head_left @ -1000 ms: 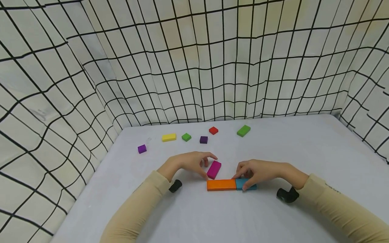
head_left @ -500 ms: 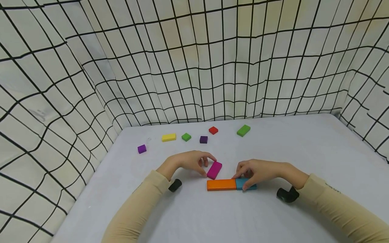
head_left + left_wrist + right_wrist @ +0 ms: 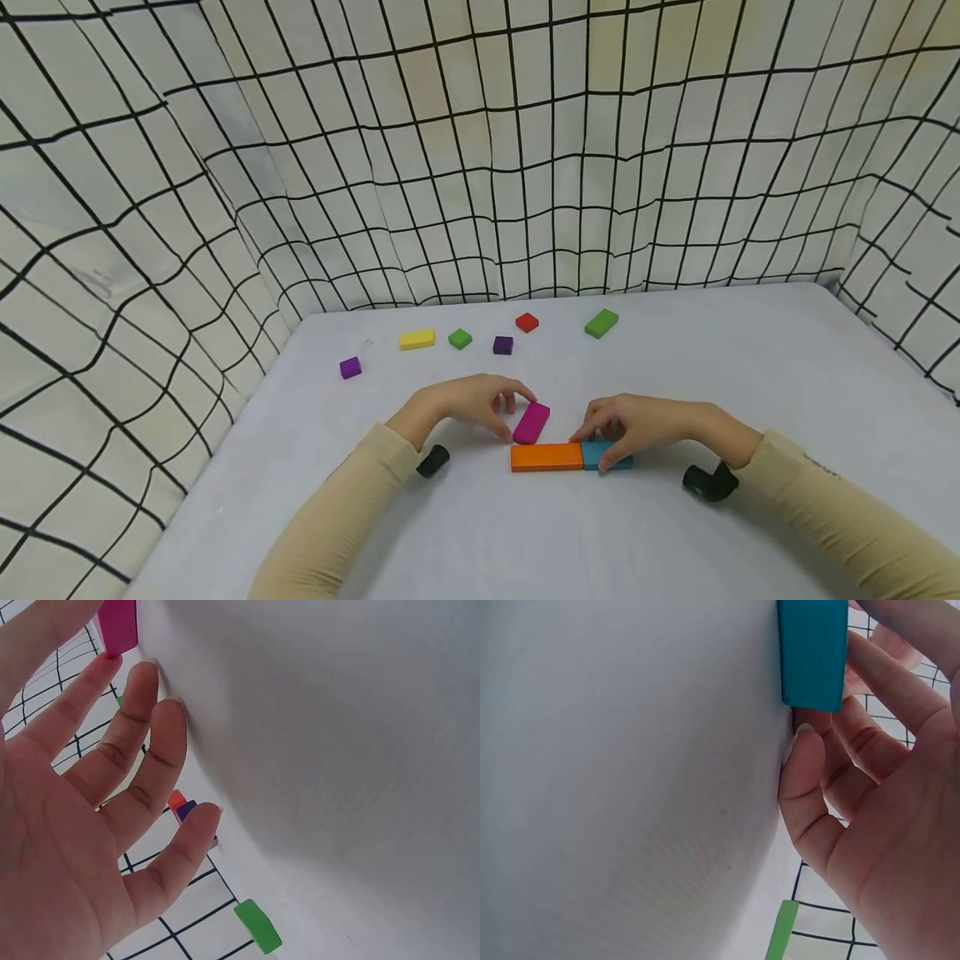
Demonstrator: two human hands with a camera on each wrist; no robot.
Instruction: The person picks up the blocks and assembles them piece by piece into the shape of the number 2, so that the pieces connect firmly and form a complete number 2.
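Note:
My left hand (image 3: 474, 402) holds a magenta block (image 3: 532, 423) between thumb and index finger, one at each end. In the left wrist view the index fingertip meets the end of the magenta block (image 3: 118, 628), while the other fingers are spread, loosely bent. The block lies slanted just behind an orange block (image 3: 546, 457). My right hand (image 3: 637, 423) pinches a blue block (image 3: 597, 452) with its thumb in front and fingers behind. The blue block sits end to end with the orange one in a straight row. In the right wrist view the blue block (image 3: 814, 656) shows at the top.
Farther back on the white table (image 3: 735, 358) lie a yellow block (image 3: 417, 339), a small green block (image 3: 460, 338), a dark purple block (image 3: 502, 345), a red block (image 3: 527, 322), a longer green block (image 3: 602, 323) and a violet block (image 3: 350, 367). Black netting (image 3: 551, 167) hangs around the table.
The magenta block has shifted slightly to the right and towards the orange block, with my left fingertips at its ends. My right hand and the orange and blue blocks have hardly moved.

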